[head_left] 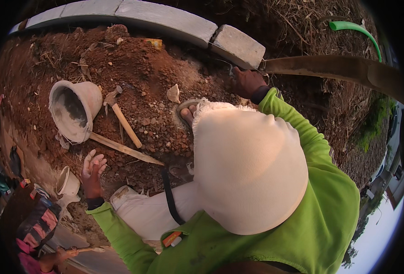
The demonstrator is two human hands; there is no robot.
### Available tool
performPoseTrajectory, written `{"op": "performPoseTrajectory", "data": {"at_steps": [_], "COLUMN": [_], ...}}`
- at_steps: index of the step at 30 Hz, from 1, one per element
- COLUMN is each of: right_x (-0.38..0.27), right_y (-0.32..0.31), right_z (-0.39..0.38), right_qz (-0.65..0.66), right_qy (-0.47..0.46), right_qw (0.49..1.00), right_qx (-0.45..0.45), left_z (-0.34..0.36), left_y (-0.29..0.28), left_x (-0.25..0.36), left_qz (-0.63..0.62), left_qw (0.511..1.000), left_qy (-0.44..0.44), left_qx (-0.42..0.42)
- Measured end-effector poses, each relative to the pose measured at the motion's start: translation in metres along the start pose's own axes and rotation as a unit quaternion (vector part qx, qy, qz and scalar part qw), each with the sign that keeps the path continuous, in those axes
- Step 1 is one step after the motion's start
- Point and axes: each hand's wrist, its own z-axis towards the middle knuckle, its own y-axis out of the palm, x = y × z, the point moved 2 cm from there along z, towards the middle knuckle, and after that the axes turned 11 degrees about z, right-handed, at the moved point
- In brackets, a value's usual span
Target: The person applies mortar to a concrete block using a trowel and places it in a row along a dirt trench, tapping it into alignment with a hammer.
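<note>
My right hand (249,83) reaches to the near end of a row of grey concrete blocks, beside the last block (238,46). Its fingers look bent together by a thin line at the block's foot; what they hold is too dark to make out. Out to the left, my left hand (93,171) is raised with loosely curled fingers apart and nothing in it. Just beyond it lie a pointed wooden stake (126,149) and a hammer (126,124) with a wooden handle. A cement-stained bucket (93,102) rests tipped on its side by them.
A long board (329,68) runs rightward from the block's end. Behind it curves a green hose (354,27). A stone (173,94) lies on red soil near my sandalled foot (187,114). At lower left are a smaller bucket (68,182) and another person's hand (56,259) on a wooden handle.
</note>
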Motion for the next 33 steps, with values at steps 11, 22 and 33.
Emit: {"op": "performPoseTrajectory", "data": {"at_steps": [11,22,33], "right_x": [-0.01,-0.017,-0.041], "right_y": [0.052,0.049,0.038], "right_z": [0.046,0.027,0.043], "right_qz": [-0.006,0.044,0.081], "right_qy": [-0.019,-0.013,-0.03], "right_qw": [0.997,0.993,0.987], "right_qx": [0.074,0.112,0.132], "left_z": [0.001,-0.002,0.001], "left_y": [0.003,0.006,0.014], "left_x": [0.001,0.006,0.013], "left_qz": [0.004,0.003,0.013], "left_qw": [1.0,1.0,1.0], "left_qy": [0.003,0.005,0.005], "left_qx": [-0.018,-0.01,-0.013]}}
